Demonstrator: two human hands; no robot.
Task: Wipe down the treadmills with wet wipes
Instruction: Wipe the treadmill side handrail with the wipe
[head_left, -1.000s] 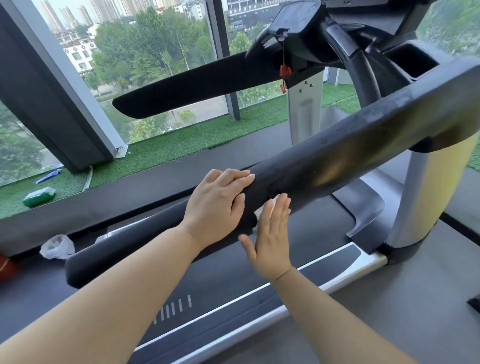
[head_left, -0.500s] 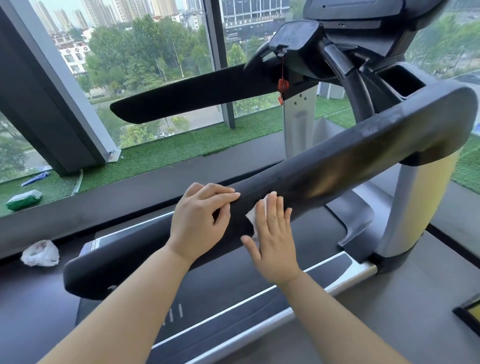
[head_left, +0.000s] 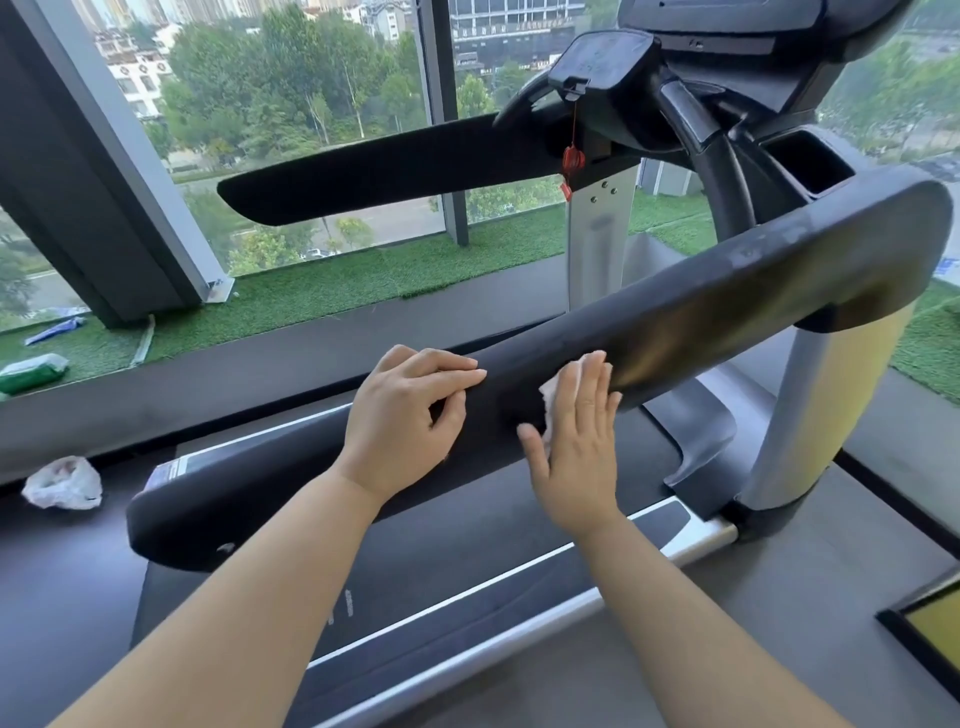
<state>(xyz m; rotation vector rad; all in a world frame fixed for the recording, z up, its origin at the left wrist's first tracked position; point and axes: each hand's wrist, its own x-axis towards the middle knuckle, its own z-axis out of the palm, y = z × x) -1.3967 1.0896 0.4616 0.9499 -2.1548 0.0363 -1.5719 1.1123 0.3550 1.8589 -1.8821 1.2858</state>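
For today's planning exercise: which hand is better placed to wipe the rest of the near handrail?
Likely the right hand: it presses the wet wipe on the handrail; the left hand only grips the handrail.

The grey floor (head_left: 779, 649) carries the treadmill (head_left: 467, 597), a crumpled white plastic bag (head_left: 61, 482) off its left end, a black-framed yellow panel (head_left: 930, 629) at the right edge, and a strip of green turf (head_left: 337, 291) by the window, where a green pack (head_left: 32, 372) and a blue packet (head_left: 54, 330) lie.
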